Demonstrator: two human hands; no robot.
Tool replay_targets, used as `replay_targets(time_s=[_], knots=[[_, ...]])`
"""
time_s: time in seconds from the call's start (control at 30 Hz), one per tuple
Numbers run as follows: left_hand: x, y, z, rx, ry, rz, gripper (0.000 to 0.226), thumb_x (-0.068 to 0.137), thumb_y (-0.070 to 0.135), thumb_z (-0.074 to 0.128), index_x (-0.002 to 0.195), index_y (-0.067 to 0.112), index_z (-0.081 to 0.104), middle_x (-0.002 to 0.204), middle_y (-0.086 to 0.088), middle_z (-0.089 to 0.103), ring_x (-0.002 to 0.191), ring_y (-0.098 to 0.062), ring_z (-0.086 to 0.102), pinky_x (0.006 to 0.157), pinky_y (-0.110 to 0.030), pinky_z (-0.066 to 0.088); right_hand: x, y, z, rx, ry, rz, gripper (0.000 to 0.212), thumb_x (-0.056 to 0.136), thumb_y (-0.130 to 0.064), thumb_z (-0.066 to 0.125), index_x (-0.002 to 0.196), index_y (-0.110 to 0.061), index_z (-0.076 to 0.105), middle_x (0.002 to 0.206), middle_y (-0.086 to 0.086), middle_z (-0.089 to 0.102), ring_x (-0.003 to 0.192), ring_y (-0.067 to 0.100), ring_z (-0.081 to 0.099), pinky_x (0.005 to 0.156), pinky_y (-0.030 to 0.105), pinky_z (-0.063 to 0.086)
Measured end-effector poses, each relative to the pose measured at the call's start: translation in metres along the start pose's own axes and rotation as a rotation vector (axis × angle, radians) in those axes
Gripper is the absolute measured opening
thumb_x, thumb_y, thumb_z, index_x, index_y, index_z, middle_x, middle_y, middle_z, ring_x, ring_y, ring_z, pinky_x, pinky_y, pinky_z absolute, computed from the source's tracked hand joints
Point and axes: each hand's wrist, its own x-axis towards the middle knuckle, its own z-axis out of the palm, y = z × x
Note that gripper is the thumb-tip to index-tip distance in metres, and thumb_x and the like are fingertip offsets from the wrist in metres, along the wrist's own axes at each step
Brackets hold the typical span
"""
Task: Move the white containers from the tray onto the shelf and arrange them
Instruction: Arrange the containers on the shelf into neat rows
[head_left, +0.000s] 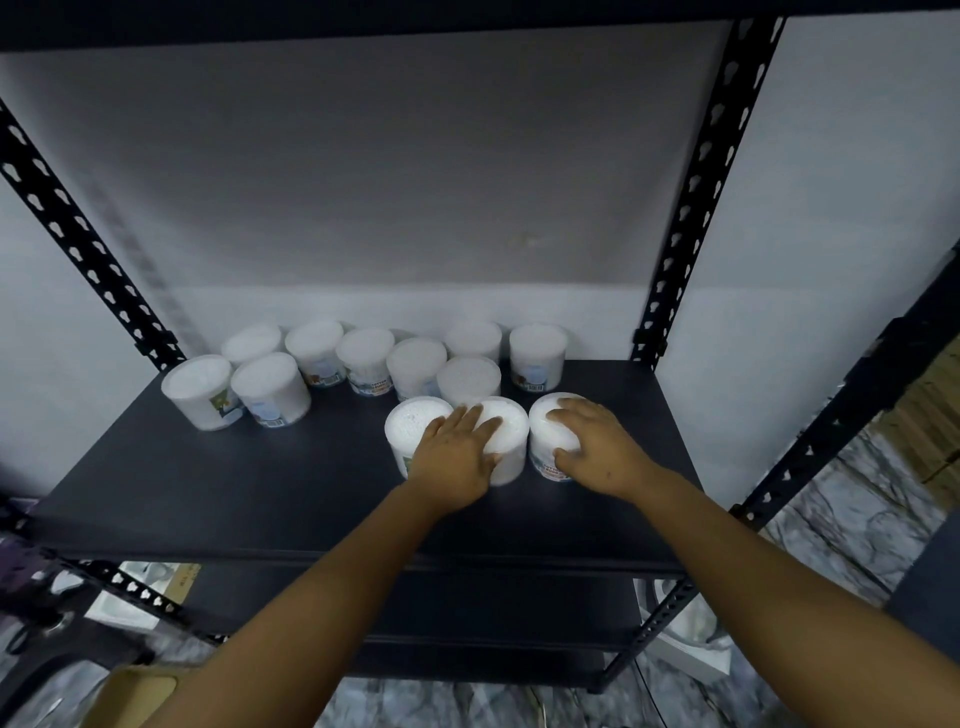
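A person's two bare forearms reached forward over a dark, matte metal shelf board (208, 483) held by black perforated steel uprights (691, 208), with a pale wall behind.

Twelve squat, round white plastic containers stood on the board, all upright. Nine of them formed a loose group along the back edge (363, 358), several showing small printed labels near the base; the leftmost white tub with a green-patterned label (200, 389) stood slightly forward of the others.

Three more tubs stood in a row nearer the front, touching or almost touching one another. The left hand (457, 452) lay across the front-left white tub (413, 428) and the front-middle white tub (506, 441), its fingers spread and resting on their tops, the thumb against the middle tub's side. The right hand (589, 447) gripped the front-right white tub with an orange-edged label (550, 436), fingers curled over its lid and thumb pressed to its near side.

Below the shelf were blurred shapes on a marbled floor, including a tan cardboard box (135, 691) at the lower left. The tray could not be made out.
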Motion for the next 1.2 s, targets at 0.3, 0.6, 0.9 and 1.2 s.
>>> replay_targets(time_s=[0.3, 0.6, 0.9, 1.2], knots=[[-0.004, 0.008, 0.0, 0.067, 0.112, -0.151, 0.067, 0.087, 0.062, 0.045, 0.14, 0.021, 0.04, 0.143, -0.008, 0.038, 0.131, -0.027, 0.033, 0.11, -0.042, 0.021, 0.003, -0.008, 0.01, -0.13, 0.076, 0.005, 0.066, 0.084, -0.048, 0.062, 0.138, -0.016, 0.043, 0.149, 0.006, 0.036, 0.14, 0.023, 0.027, 0.114, 0.039, 0.016], [-0.001, 0.001, 0.001, -0.001, 0.133, -0.059, 0.065, 0.089, 0.056, 0.048, 0.142, 0.019, 0.04, 0.149, -0.007, 0.036, 0.137, -0.026, 0.028, 0.113, -0.04, 0.018, 0.001, -0.01, 0.007, -0.177, 0.115, 0.011, 0.059, 0.084, -0.041, 0.061, 0.136, -0.015, 0.046, 0.149, 0.006, 0.036, 0.138, 0.024, 0.028, 0.112, 0.038, 0.019], [-0.005, 0.003, 0.003, -0.045, 0.182, -0.067, 0.061, 0.089, 0.049, 0.053, 0.139, 0.015, 0.043, 0.146, -0.008, 0.04, 0.135, -0.025, 0.033, 0.113, -0.039, 0.019, 0.002, -0.014, 0.009, -0.16, 0.108, 0.039, 0.059, 0.087, -0.038, 0.06, 0.138, -0.012, 0.044, 0.149, 0.01, 0.036, 0.138, 0.026, 0.029, 0.114, 0.037, 0.019], [-0.006, 0.005, 0.004, -0.033, 0.163, -0.089, 0.061, 0.092, 0.051, 0.047, 0.142, 0.017, 0.039, 0.15, -0.006, 0.034, 0.139, -0.024, 0.028, 0.116, -0.041, 0.014, 0.002, -0.014, 0.008, -0.138, 0.106, 0.056, 0.056, 0.089, -0.037, 0.06, 0.137, -0.011, 0.045, 0.146, 0.011, 0.041, 0.135, 0.027, 0.035, 0.113, 0.039, 0.024]])
